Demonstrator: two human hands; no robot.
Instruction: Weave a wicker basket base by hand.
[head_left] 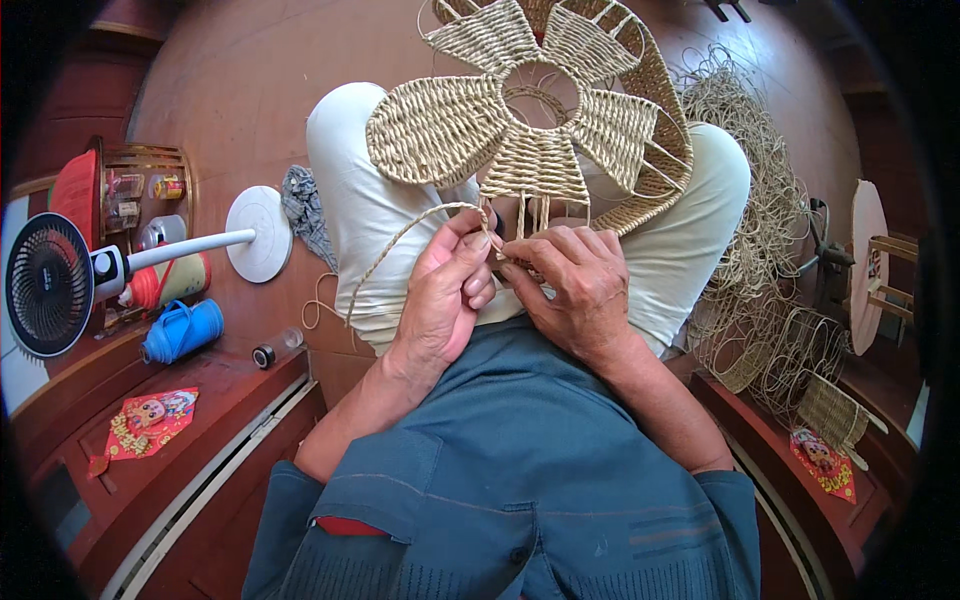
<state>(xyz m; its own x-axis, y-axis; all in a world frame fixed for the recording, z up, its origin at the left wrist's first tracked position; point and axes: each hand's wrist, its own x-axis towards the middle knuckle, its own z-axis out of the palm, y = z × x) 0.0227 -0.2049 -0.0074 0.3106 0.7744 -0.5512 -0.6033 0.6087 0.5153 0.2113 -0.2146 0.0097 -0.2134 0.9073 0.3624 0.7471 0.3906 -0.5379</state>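
Observation:
A flower-shaped woven straw piece lies across my knees, with petals around a round central hole. Its nearest petal is woven only in part, and bare frame rods stick out toward me. My left hand pinches a twisted straw cord between thumb and forefinger; the loose end hangs down over my left thigh. Close beside it, my right hand is closed at the ends of the rods, fingers bent around the same cord. What lies under the right fingers is partly hidden.
A large tangle of straw cord covers the floor at right, near a round wooden disc. At left stand a fan with a white base, a blue flask, a small clear jar and a grey cloth.

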